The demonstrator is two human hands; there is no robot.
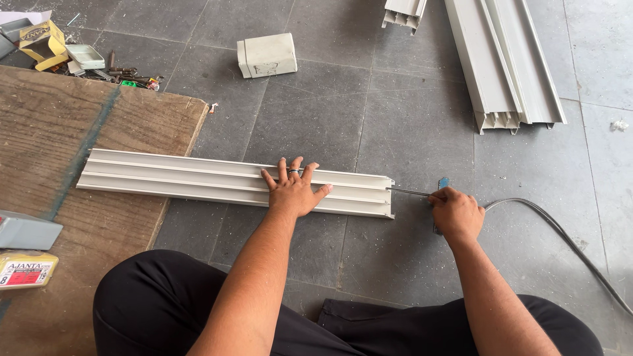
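Observation:
A long white channelled profile lies across the floor, its left end resting on a wooden board. My left hand presses flat on it near its right end, fingers spread. My right hand grips a screwdriver with a blue handle; its thin metal shaft points left and reaches the profile's right end.
More white profiles lie at the back right, a short one at the top. A pale block sits on the grey tiles. Small boxes and screws lie at the top left, boxes at the left edge. A cable runs at the right.

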